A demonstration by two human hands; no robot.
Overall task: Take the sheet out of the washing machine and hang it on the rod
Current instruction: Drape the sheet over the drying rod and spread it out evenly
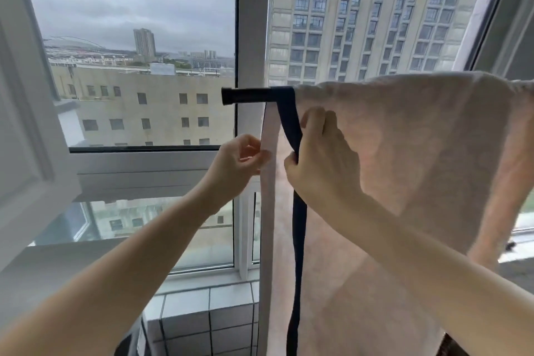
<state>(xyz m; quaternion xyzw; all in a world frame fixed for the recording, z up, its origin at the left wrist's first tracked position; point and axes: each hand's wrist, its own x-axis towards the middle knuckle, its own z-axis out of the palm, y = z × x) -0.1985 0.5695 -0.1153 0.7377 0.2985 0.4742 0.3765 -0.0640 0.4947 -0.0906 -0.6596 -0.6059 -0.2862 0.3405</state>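
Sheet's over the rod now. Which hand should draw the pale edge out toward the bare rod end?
Left, probably. The left hand already pinches the pale edge of the sheet, nearest the bare end of the rod. The right hand grips the dark band, further in.

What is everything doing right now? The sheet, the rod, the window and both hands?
Sheet: draped over the rod, hanging down.
Dark band: hanging along the sheet's edge.
Rod: level, its black end bare.
Window sash: swung open.
Left hand: pinches the sheet's pale edge.
Right hand: grips the dark band.
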